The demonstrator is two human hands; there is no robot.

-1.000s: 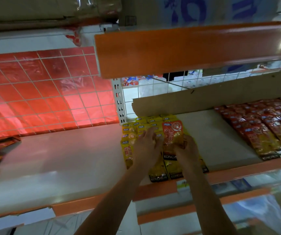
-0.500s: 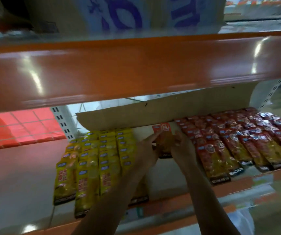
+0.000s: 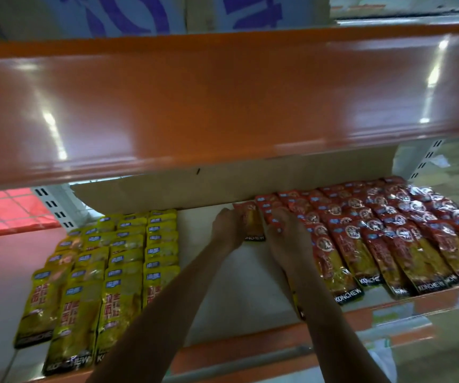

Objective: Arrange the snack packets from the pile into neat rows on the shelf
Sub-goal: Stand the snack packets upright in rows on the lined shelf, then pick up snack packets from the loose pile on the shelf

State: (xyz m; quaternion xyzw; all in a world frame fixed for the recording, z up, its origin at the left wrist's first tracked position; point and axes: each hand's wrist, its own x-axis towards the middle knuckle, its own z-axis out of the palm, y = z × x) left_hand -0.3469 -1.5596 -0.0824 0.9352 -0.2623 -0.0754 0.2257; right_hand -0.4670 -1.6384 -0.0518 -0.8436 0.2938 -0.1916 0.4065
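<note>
A red-and-yellow snack packet lies far back on the white shelf, near the cardboard back panel. My left hand grips its left edge and my right hand holds its right side, against the leftmost column of red packets. These red packets lie in overlapping rows across the right half of the shelf. Yellow packets lie in several overlapping rows on the left. Between the two groups is a strip of bare shelf under my forearms.
An orange shelf beam hangs low overhead and hides the upper back of the shelf. A cardboard strip lines the back. A perforated upright and red wire-grid panel stand at left. The orange front lip runs below.
Both hands carried the red packet from over the yellow rows rightward and deeper, to the left edge of the red rows. My view swung right and down.
</note>
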